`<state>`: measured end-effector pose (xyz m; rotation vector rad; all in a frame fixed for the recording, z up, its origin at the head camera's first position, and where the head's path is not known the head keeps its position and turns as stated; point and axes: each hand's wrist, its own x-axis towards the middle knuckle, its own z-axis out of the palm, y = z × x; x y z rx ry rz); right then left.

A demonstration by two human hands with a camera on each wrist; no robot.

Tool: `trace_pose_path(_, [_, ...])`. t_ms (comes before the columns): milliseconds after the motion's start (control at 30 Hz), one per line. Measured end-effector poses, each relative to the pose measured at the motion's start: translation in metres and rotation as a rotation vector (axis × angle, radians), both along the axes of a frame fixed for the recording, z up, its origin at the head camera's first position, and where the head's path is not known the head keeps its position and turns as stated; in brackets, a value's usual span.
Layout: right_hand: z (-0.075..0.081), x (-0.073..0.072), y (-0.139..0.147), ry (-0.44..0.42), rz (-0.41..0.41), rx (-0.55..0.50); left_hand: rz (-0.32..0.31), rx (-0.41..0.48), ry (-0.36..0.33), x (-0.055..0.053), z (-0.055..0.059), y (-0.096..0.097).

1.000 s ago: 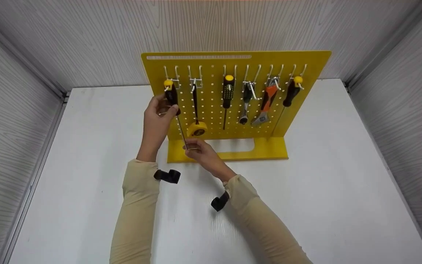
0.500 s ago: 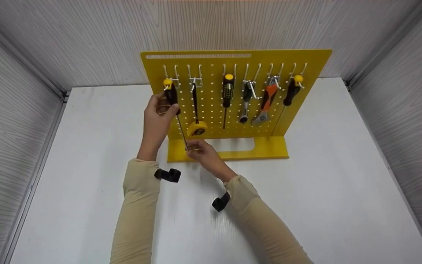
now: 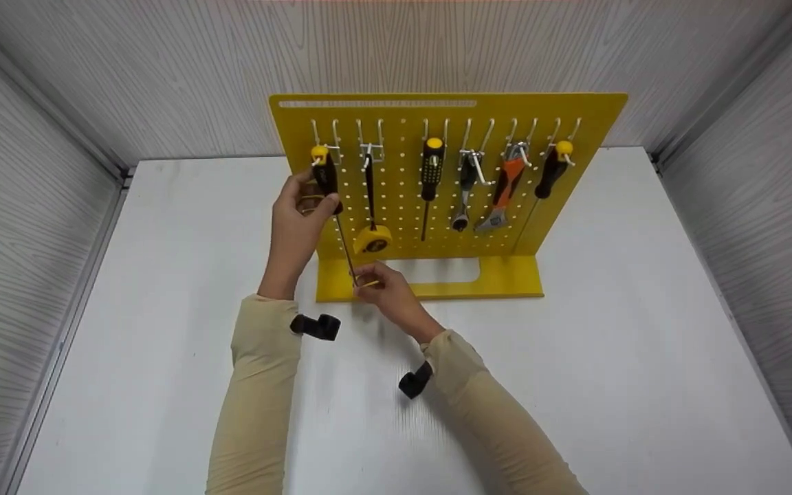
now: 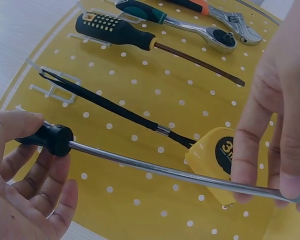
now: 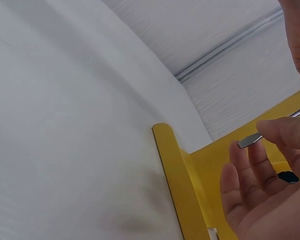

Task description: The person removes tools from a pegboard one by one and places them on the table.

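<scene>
A flat-blade screwdriver (image 3: 345, 247) with a black handle and yellow end hangs at the leftmost hook of a yellow pegboard (image 3: 403, 220). Around its handle, my left hand (image 3: 298, 218) holds it with thumb and fingers. Down at the blade end, my right hand (image 3: 388, 292) pinches the shaft near the tip. In the left wrist view the steel shaft (image 4: 155, 169) crosses in front of a yellow tape measure (image 4: 214, 155). The flat tip (image 5: 250, 140) shows between thumb and fingers in the right wrist view.
Also hanging on the board are a dotted-handle screwdriver (image 3: 431, 172), a ratchet wrench (image 3: 463, 199), an orange-handled adjustable wrench (image 3: 506, 182) and another screwdriver (image 3: 551, 168). The board's yellow base (image 3: 513, 278) stands on a white table (image 3: 609, 344), with panel walls around.
Both hands keep their grip on the screwdriver. The right hand and the blade tip have shifted very slightly down and right; the whole board also appears slightly further right.
</scene>
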<state>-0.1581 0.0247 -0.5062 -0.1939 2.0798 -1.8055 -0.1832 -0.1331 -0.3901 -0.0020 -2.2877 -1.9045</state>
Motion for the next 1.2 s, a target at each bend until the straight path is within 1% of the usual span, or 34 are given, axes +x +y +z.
trace_pose_path(200, [0.000,0.003,-0.002,0.003,-0.007,-0.028,-0.001,0.006,-0.016,0.002,0.002,0.000])
trace_pose_path(233, [0.004,0.004,-0.002,0.001,-0.006,-0.029,-0.001,0.006,-0.015,0.002,0.002,0.000])
trace_pose_path(433, [0.006,0.005,-0.002,-0.003,0.004,-0.019,0.009,-0.011,-0.014,0.002,0.003,0.000])
trace_pose_path(467, [0.002,0.004,-0.002,0.004,0.004,-0.016,0.010,-0.012,-0.013,0.003,0.003,0.000])
trace_pose_path(567, [0.001,0.005,-0.001,0.017,0.005,-0.011,0.009,-0.010,-0.012,0.004,0.003,0.000])
trace_pose_path(767, [-0.001,0.007,-0.001,0.009,0.007,-0.012,0.007,-0.006,-0.013,0.008,0.002,-0.002])
trace_pose_path(1000, [-0.002,0.008,0.003,-0.002,0.007,0.013,0.004,0.014,-0.002,0.009,-0.001,-0.003])
trace_pose_path(1200, [0.000,0.009,0.006,-0.005,0.020,-0.007,-0.003,0.031,0.013,0.011,0.000,-0.001])
